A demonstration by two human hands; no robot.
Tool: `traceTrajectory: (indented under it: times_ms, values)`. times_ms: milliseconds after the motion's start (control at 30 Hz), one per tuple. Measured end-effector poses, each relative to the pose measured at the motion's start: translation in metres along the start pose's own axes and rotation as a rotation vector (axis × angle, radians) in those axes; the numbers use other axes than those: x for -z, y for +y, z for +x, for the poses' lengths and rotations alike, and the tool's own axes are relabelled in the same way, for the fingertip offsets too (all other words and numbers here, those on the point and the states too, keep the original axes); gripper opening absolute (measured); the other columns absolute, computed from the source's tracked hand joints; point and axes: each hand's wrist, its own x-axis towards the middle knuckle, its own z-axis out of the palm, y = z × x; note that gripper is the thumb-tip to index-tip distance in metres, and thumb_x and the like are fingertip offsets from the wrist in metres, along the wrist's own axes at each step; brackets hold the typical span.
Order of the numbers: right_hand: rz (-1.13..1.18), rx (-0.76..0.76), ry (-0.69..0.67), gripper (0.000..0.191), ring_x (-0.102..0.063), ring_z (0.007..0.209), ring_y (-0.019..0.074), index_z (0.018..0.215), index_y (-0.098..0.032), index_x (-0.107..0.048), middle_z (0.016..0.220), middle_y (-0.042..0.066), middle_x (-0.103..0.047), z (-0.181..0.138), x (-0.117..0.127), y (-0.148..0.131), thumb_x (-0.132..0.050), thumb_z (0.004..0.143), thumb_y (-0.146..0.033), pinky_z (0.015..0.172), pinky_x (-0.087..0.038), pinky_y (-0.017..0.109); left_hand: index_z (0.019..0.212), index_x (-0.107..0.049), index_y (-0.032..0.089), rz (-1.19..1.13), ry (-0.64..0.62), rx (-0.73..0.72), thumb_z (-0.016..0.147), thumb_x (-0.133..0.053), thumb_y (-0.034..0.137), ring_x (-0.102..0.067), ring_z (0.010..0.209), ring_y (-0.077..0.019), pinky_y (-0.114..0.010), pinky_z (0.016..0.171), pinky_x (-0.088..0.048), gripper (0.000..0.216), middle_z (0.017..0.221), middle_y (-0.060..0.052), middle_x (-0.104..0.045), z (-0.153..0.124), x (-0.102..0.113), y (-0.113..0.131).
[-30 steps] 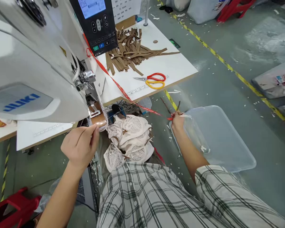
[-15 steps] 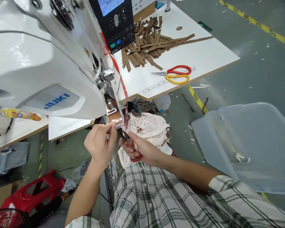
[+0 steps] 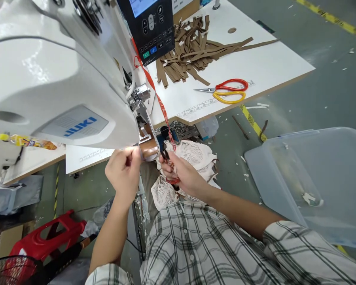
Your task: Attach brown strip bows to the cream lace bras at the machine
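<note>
My left hand (image 3: 123, 172) is pinched shut on something small at the end of the brown strap (image 3: 148, 149) on the arm of the white Juki sewing machine (image 3: 62, 79). My right hand (image 3: 180, 174) is closed around small red-handled snips (image 3: 169, 166), their tip held up against the strap end just right of the left hand. A red ribbon (image 3: 160, 105) runs from the machine down to the snips. Pale lace pieces (image 3: 195, 156) lie in a heap under my right hand.
A pile of brown straps (image 3: 192, 55) and red and yellow scissors (image 3: 230, 91) lie on the white table (image 3: 269, 67). A clear plastic bin (image 3: 314, 178) stands on the floor to the right. A black control panel (image 3: 151, 23) hangs above. A red stool (image 3: 44, 241) stands at lower left.
My right hand came back from over the plastic bin to the machine arm with the snips. The left hand stayed pinched at the strap end, and my view shifted left and closer.
</note>
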Motion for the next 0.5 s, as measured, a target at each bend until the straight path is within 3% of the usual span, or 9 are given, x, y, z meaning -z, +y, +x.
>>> traceTrajectory:
  times_ms: [100,200,500]
  values:
    - [-0.086,0.009,0.027,0.045,-0.015,0.049,0.0059,0.089,-0.020,-0.051,0.062,-0.010,-0.025,0.001,0.010,0.000,-0.064,0.086,-0.064,0.047,-0.011,0.024,0.064,-0.065,0.017,-0.106,0.000,0.274,0.086,-0.067,0.032,-0.047,0.057,-0.0110,-0.025,0.058,-0.039,0.027,0.057,0.004,-0.051,0.010,-0.011,-0.004]
    - [-0.177,0.050,0.028,0.038,-0.014,0.051,0.0058,0.085,-0.021,-0.047,0.062,-0.010,-0.021,-0.001,0.013,0.001,-0.069,0.087,-0.052,0.048,-0.009,0.025,0.061,-0.061,0.017,-0.252,-0.066,0.411,0.085,-0.067,0.034,-0.042,0.058,-0.0107,-0.025,0.059,-0.039,0.030,0.056,0.004,-0.045,0.014,-0.016,-0.001]
    - [-0.164,0.048,0.026,0.032,-0.014,0.052,0.0063,0.086,-0.022,-0.046,0.064,-0.010,-0.023,0.001,0.014,0.000,-0.064,0.091,-0.047,0.048,-0.010,0.025,0.060,-0.050,0.019,-0.362,-0.093,0.451,0.080,-0.068,0.028,-0.039,0.063,-0.0110,-0.024,0.060,-0.037,0.029,0.061,0.004,-0.040,0.020,-0.005,0.010]
